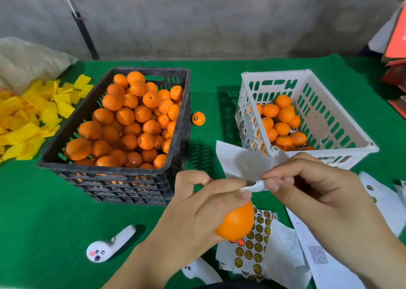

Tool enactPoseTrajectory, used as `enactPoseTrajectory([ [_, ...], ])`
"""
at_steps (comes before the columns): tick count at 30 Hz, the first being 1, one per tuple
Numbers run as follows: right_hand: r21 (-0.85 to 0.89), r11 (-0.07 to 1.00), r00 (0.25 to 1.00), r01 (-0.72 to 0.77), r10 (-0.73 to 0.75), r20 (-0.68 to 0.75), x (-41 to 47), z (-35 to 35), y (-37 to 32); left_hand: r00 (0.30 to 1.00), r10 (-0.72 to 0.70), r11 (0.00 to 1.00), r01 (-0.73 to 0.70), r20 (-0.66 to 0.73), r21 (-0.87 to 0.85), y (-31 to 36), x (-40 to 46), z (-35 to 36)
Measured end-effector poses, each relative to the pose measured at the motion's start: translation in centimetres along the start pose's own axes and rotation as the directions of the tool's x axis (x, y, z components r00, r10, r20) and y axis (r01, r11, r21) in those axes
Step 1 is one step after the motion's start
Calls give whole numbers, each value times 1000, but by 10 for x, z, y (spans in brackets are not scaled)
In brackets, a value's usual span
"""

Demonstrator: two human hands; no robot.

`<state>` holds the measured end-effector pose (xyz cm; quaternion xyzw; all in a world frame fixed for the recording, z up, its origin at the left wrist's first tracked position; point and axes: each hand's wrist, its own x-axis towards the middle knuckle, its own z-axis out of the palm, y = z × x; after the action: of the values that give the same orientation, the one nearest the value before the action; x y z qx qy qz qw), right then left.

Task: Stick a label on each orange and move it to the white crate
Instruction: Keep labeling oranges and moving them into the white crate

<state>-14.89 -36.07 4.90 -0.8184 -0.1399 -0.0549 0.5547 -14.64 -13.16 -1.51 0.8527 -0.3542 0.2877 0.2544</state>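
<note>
At about nine o'clock a heap of yellow slips [28, 117] is lying on the green table [44, 211]. Beside it, toward eleven o'clock, the black crate [109, 174] is sitting, heaped with oranges. One labelled orange [198, 118] is resting on the cloth just beside the crate's right wall. At about seven o'clock a small white gadget [109, 243] is lying. At six o'clock the left hand [197, 205] is curling around an orange [236, 224], and its thumb and forefinger are also pinching a strip of white backing paper [254, 186]. The right hand [312, 192] is pinching the same strip from the other side. Below the orange a sheet of labels [254, 249] is lying. At one o'clock the white crate [342, 117] is holding several oranges.
</note>
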Motion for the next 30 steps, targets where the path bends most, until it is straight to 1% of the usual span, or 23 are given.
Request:
enactPoseTrajectory([
  [1, 43, 999, 1000, -15, 15, -6, 1, 0, 0, 1000, 8, 1000, -8, 2, 7, -1, 0, 1],
  [3, 155, 988, 994, -22, 38, -104, 1, 3, 1, 999, -34, 999, 34, 22, -24, -2, -1, 2],
  [4, 188, 982, 983, -3, 37, -180, 0, 5, 2, 993, -111, 990, 115, 49, -86, 0, -1, 2],
  [5, 178, 983, 967, 35, 12, -255, -1, 8, 2, 969, -230, 951, 243, 91, -191, 3, -1, 2],
  [6, 120, 989, 951, 82, -41, -308, -4, 11, 2, 922, -361, 864, 388, 142, -321, 8, 0, 1],
  [7, 19, 989, 937, 144, -130, -326, -6, 15, 1, 863, -468, 745, 500, 188, -441, 12, 1, 2],
  [8, -86, 974, 925, 211, -228, -305, -9, 19, 0, 812, -537, 630, 566, 229, -532, 16, 2, 3],
  [9, -172, 945, 912, 278, -316, -262, -12, 23, 0, 781, -570, 544, 592, 256, -595, 19, 4, 5],
  [10, -234, 917, 901, 324, -374, -218, -14, 27, 1, 765, -580, 477, 598, 281, -644, 22, 6, 7],
  [11, -267, 899, 900, 347, -400, -175, -15, 31, 2, 757, -580, 425, 597, 302, -680, 23, 8, 7],
  [13, -288, 891, 911, 350, -395, -116, -14, 33, 5, 743, -576, 352, 602, 340, -717, 26, 12, 8],
  [16, -307, 889, 927, 340, -371, -48, -13, 31, 10, 718, -586, 316, 630, 376, -710, 26, 14, 9],
  [19, -325, 881, 939, 343, -332, 89, -14, 24, 11, 676, -619, 245, 649, 399, -720, 24, 15, 8],
  [21, -319, 896, 950, 310, -280, 138, -16, 25, 12, 671, -633, 254, 652, 387, -715, 23, 15, 8],
  [23, -277, 929, 967, 244, -214, 136, -19, 30, 12, 679, -623, 282, 657, 388, -699, 23, 16, 8],
  [24, -244, 947, 975, 209, -183, 123, -20, 34, 11, 682, -606, 267, 659, 410, -703, 24, 17, 9],
  [25, -212, 961, 982, 176, -157, 103, -21, 37, 10, 679, -582, 220, 661, 447, -718, 24, 18, 10],
  [26, -186, 970, 987, 156, -145, 72, -21, 39, 10, 671, -554, 142, 660, 493, -738, 23, 18, 10],
  [28, -149, 975, 987, 163, -163, 11, -18, 38, 10, 653, -485, -19, 657, 581, -754, 20, 17, 6],
  [30, -108, 978, 984, 176, -178, -7, -14, 36, 12, 671, -409, -122, 632, 619, -765, 17, 15, 2],
])
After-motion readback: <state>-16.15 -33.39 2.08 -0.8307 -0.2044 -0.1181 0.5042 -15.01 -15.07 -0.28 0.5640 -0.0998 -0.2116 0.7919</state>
